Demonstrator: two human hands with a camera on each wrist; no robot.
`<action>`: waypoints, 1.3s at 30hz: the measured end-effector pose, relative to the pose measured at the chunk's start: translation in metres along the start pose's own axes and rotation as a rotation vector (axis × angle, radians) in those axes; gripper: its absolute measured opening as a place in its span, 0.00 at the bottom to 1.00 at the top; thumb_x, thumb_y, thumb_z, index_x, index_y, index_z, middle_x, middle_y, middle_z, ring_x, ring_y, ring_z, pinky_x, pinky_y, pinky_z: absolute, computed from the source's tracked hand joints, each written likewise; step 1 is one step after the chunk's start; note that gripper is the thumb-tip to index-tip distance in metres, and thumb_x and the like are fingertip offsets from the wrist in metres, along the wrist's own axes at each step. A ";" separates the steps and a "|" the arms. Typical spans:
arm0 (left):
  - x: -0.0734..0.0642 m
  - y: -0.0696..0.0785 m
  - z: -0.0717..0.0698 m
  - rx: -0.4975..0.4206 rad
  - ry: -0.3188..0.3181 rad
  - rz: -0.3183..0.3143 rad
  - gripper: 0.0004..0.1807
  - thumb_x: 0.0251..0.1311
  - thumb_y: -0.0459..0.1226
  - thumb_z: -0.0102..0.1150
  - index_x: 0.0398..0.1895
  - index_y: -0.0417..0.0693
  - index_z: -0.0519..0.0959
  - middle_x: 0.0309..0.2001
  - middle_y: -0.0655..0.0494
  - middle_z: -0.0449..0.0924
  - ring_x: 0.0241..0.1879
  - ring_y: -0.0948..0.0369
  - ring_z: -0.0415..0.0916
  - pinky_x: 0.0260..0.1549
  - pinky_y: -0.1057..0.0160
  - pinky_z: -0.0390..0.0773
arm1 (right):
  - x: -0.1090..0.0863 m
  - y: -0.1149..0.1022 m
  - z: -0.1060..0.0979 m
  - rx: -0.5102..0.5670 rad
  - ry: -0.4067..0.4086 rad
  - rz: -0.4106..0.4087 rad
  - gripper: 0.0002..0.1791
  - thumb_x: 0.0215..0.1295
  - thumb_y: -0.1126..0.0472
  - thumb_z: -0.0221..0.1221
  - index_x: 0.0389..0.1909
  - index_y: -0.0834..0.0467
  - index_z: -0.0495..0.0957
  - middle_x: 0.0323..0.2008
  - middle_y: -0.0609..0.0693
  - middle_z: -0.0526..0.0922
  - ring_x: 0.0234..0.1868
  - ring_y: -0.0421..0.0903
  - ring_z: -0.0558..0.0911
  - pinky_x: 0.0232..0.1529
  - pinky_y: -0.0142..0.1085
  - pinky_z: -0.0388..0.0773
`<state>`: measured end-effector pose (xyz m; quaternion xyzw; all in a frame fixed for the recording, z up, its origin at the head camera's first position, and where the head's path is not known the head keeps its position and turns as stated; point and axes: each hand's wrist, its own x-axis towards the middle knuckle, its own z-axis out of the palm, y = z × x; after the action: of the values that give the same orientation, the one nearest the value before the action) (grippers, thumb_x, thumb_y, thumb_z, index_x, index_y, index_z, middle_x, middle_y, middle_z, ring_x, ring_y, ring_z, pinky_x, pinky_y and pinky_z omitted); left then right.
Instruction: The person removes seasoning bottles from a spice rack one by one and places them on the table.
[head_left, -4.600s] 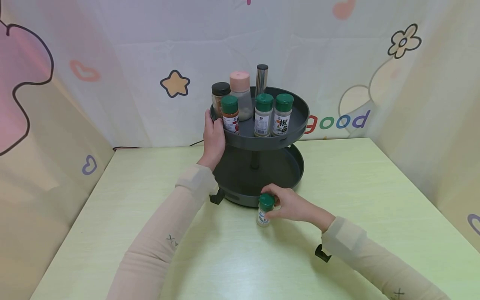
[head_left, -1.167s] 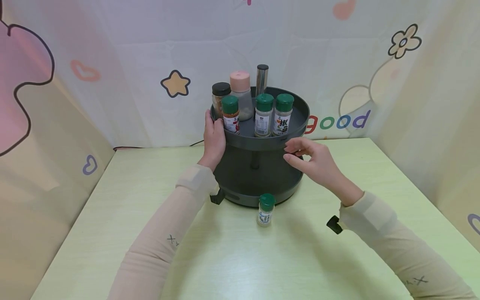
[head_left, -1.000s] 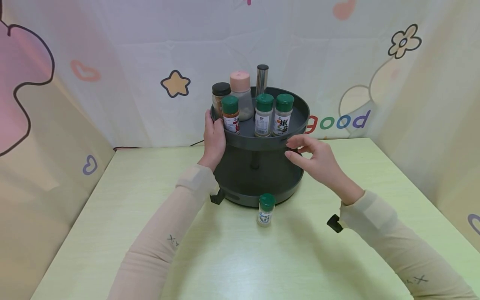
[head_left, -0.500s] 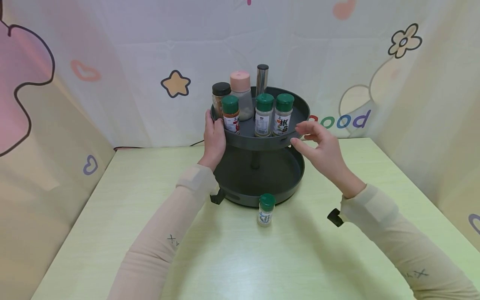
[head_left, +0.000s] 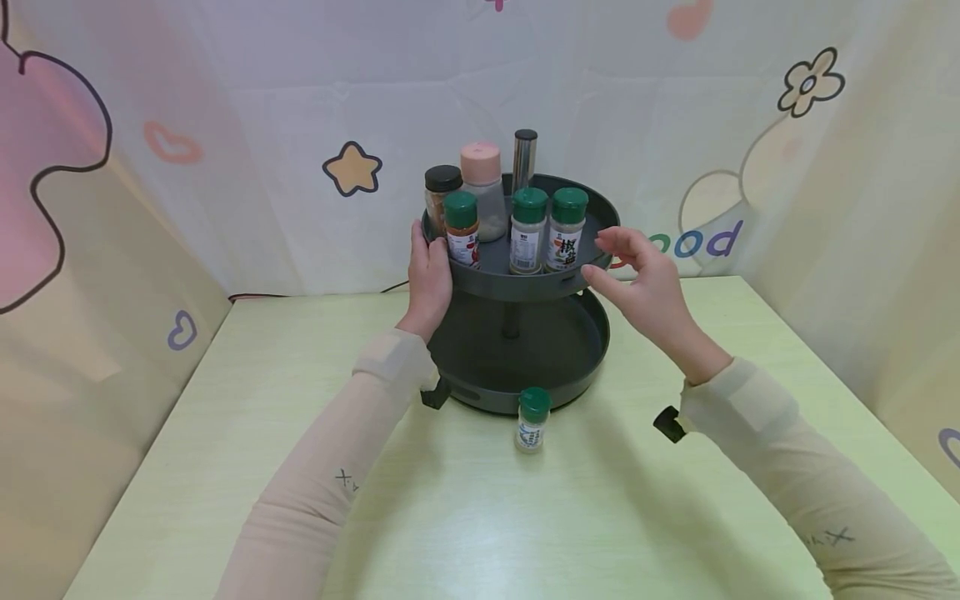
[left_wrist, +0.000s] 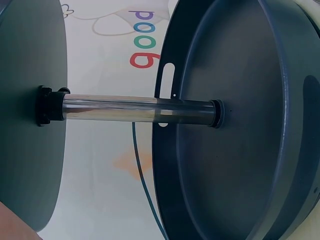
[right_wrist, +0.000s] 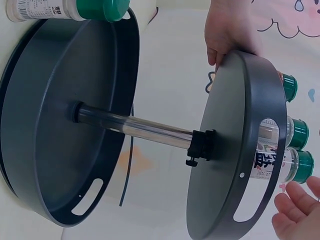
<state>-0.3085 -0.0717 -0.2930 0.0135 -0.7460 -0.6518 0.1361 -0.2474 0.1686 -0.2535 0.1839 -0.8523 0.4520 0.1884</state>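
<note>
A dark grey two-tier spice rack stands on the table. My left hand grips the left rim of its upper tray; the right wrist view shows that same left hand at the tray's edge. At the right rim, my right hand has its thumb and fingers spread apart with nothing between them. Beside those fingers, two green-capped spice jars stand on the upper tray. Another green-capped jar stands upright on the table before the lower tray. Contact between right hand and rim cannot be made out.
The upper tray also bears a red-labelled spice jar, a black-lidded jar, a pink-capped bottle and a metal cylinder. A bare lower tray sits beneath, joined by a metal post. A patterned curtain hangs behind.
My right hand has let go of the green-capped jar on the table and risen to the upper tray's right rim, its fingers spreading slightly. The left hand keeps its place.
</note>
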 end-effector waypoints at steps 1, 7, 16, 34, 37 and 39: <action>0.000 0.000 0.000 0.001 0.000 -0.001 0.31 0.65 0.47 0.28 0.69 0.56 0.35 0.70 0.62 0.38 0.69 0.64 0.39 0.66 0.58 0.45 | 0.001 0.000 0.000 0.003 -0.003 0.007 0.25 0.56 0.59 0.57 0.53 0.64 0.66 0.52 0.59 0.73 0.54 0.51 0.69 0.54 0.47 0.66; 0.000 -0.001 0.000 0.008 0.008 -0.002 0.31 0.65 0.47 0.28 0.69 0.56 0.35 0.70 0.61 0.38 0.69 0.64 0.39 0.66 0.58 0.45 | 0.006 -0.003 0.001 -0.017 -0.012 0.041 0.27 0.55 0.57 0.58 0.54 0.63 0.65 0.53 0.59 0.72 0.56 0.51 0.68 0.54 0.50 0.64; -0.001 -0.001 0.000 0.015 0.018 0.011 0.31 0.65 0.45 0.28 0.69 0.53 0.36 0.70 0.60 0.39 0.69 0.64 0.39 0.66 0.61 0.44 | 0.012 -0.006 0.001 -0.065 -0.020 0.077 0.29 0.56 0.54 0.56 0.57 0.61 0.63 0.55 0.56 0.71 0.56 0.50 0.68 0.46 0.42 0.69; 0.000 0.000 0.000 0.010 0.014 0.003 0.31 0.65 0.46 0.28 0.69 0.54 0.36 0.70 0.61 0.38 0.69 0.64 0.39 0.66 0.60 0.44 | 0.028 -0.004 0.005 -0.086 -0.040 0.114 0.31 0.56 0.52 0.55 0.58 0.62 0.62 0.56 0.57 0.69 0.59 0.51 0.64 0.56 0.50 0.63; 0.000 0.000 0.000 0.009 0.015 0.000 0.31 0.65 0.46 0.28 0.69 0.54 0.36 0.70 0.61 0.38 0.69 0.64 0.39 0.66 0.60 0.45 | 0.030 -0.003 0.006 -0.088 -0.046 0.117 0.31 0.55 0.52 0.56 0.58 0.62 0.62 0.55 0.57 0.69 0.59 0.51 0.64 0.58 0.50 0.61; 0.000 0.000 0.000 0.009 0.015 -0.001 0.31 0.65 0.46 0.28 0.69 0.55 0.36 0.70 0.61 0.38 0.69 0.64 0.39 0.66 0.59 0.45 | 0.031 -0.002 0.007 -0.089 -0.050 0.121 0.32 0.55 0.51 0.56 0.58 0.62 0.62 0.55 0.57 0.70 0.58 0.51 0.65 0.58 0.50 0.60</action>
<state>-0.3087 -0.0715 -0.2934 0.0193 -0.7480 -0.6483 0.1411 -0.2743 0.1572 -0.2400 0.1349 -0.8854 0.4195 0.1476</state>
